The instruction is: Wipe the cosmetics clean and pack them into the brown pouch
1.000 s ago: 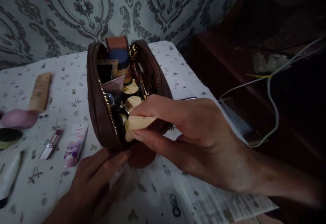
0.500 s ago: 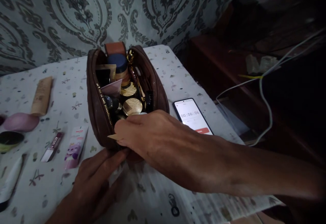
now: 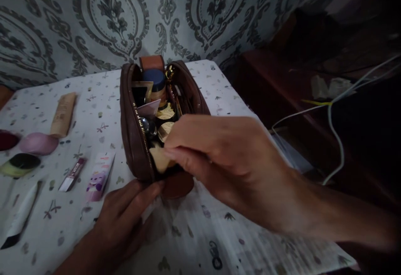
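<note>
A brown toiletry bag [image 3: 133,141] stands unzipped on the table, packed with cosmetics. Inside it I see a blue-lidded jar [image 3: 154,79], a pink tube end [image 3: 149,109] and gold round lids [image 3: 166,111]. My right hand [image 3: 219,154] is over the near end of the bag, thumb and fingers pinched on a pale yellow, flat-ended piece [image 3: 159,159]; its kind is unclear and the rest of it is hidden. My left hand [image 3: 125,212] lies by the bag's near left corner, fingers stretched out and fingertips touching it. A brown leather tab [image 3: 178,185] sticks out between the hands.
To the left lie a beige tube [image 3: 63,114], a pink rounded item [image 3: 38,143], a green-and-black item [image 3: 20,164], a white tube [image 3: 21,216], a lip gloss [image 3: 72,175] and a purple-printed tube [image 3: 99,177]. White cables [image 3: 333,141] hang beyond the table's right edge.
My right hand has lifted and turned, showing more of the pale yellow piece and now covering the phone. The view has shifted slightly left. My left hand stays by the bag.
</note>
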Demonstrator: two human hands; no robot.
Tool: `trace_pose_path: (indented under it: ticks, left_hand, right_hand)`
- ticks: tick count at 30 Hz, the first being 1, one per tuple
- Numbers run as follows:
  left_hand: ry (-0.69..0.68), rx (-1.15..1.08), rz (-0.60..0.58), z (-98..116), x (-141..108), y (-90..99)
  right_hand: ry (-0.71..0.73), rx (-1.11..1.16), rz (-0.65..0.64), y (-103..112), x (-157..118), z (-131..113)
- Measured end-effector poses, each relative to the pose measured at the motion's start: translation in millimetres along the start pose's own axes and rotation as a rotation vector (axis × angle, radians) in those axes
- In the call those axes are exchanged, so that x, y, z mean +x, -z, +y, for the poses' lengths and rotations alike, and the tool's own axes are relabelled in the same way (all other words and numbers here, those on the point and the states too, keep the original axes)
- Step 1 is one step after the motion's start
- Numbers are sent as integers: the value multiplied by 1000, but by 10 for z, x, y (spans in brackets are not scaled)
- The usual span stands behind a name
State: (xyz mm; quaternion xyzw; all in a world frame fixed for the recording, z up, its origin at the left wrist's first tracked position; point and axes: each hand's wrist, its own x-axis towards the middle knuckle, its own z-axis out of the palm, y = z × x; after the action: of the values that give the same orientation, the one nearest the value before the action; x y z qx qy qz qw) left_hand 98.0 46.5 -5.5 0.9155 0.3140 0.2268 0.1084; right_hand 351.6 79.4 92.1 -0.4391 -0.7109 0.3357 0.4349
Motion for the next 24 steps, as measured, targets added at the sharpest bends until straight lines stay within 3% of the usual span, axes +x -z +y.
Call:
trace_pose_path:
  ticks: [3, 8, 15, 18, 21, 24]
  left_hand:
    - [30, -18, -35, -14, -6, 10]
    - [11, -1, -83, 18, 29, 38]
    - [-36, 72, -36, 55, 136, 48]
    - [-70, 240, -25, 103, 204, 113]
    - [-47, 453, -124, 163, 221, 206]
    - [-59, 458, -109, 166, 170, 235]
  right_hand:
    - [-9, -10, 27, 119, 25, -141]
    - [44, -104, 190, 250, 5, -208]
    - [-14, -182, -35, 225, 118, -93]
    - [53, -135, 24, 210, 102, -150]
    - [137, -203, 123, 227, 40, -200]
    - [131, -294, 241, 285, 2, -155]
